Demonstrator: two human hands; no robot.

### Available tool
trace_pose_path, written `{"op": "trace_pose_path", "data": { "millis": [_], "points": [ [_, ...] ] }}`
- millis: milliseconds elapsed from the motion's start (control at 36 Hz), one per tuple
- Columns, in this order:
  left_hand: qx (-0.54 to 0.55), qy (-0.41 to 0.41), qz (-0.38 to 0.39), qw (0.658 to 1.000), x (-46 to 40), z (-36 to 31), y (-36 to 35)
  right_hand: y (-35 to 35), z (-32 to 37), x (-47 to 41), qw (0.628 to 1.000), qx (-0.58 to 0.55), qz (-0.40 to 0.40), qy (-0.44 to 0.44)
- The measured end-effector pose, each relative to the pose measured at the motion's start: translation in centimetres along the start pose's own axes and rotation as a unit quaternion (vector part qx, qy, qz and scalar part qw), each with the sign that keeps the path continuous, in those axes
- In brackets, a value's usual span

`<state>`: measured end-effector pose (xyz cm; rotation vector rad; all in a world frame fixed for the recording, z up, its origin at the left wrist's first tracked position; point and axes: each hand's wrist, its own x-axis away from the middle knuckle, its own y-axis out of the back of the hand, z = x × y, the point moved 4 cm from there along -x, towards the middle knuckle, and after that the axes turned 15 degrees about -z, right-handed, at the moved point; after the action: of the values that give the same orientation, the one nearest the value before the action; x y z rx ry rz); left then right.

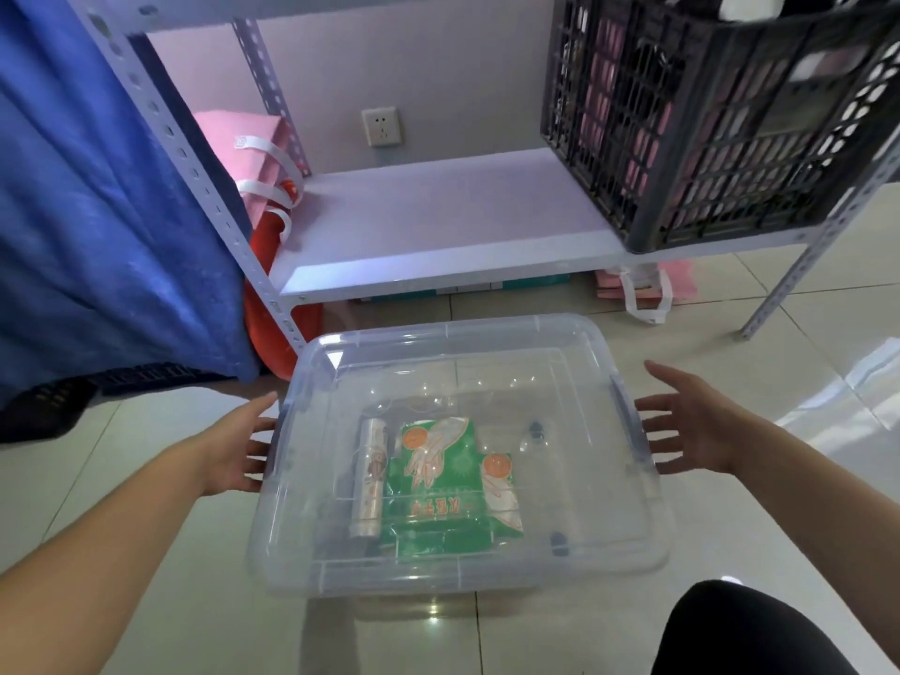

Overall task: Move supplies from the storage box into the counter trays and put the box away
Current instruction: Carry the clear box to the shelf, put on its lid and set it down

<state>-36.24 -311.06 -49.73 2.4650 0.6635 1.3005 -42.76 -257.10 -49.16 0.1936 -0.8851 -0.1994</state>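
Observation:
A clear plastic storage box (574,362) with its lid on sits on the tiled floor in front of me. Through the lid I see a green packet with orange print (448,484) and a whitish roll (368,479) lying beside it. My left hand (238,448) is open at the box's left side, fingertips close to the left latch. My right hand (686,426) is open at the right side, fingers spread just beside the grey right latch (628,416). Neither hand grips anything.
A white metal shelf (438,221) stands just beyond the box, with a black lattice crate (706,119) on its right part. Pink bags with white handles (253,163) lean at the shelf's left. A blue cloth (97,211) hangs at left. My dark-clad knee (745,630) is bottom right.

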Motion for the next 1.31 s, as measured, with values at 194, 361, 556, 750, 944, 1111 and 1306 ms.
{"op": "trace_pose_path", "data": {
  "millis": [194,361,556,750,944,1111,1306],
  "points": [
    [0.021,-0.057,0.017,0.998,1.8,-4.7,1.5,1.8,2.9,1.4,0.998,-0.038,-0.019,0.038],
    [0.046,-0.086,0.018,0.995,5.4,-9.5,4.8,3.7,8.8,4.9,0.993,-0.084,-0.007,0.087],
    [0.116,-0.174,0.051,0.976,12.3,-15.9,7.3,4.2,16.9,9.4,0.967,-0.109,0.074,0.219],
    [0.246,-0.314,0.088,0.913,16.0,-22.0,9.9,5.5,22.5,11.6,0.890,-0.245,0.193,0.332],
    [0.418,-0.284,0.017,0.863,13.8,-23.1,5.8,0.9,24.5,9.7,0.862,-0.397,0.119,0.291],
    [0.465,-0.387,-0.133,0.785,12.6,-22.8,0.9,-2.4,22.8,7.5,0.820,-0.520,-0.007,0.237],
    [0.140,-0.534,-0.409,0.726,14.1,-21.6,-1.4,-4.3,21.3,9.4,0.753,-0.240,-0.409,0.456]
  ]
}}
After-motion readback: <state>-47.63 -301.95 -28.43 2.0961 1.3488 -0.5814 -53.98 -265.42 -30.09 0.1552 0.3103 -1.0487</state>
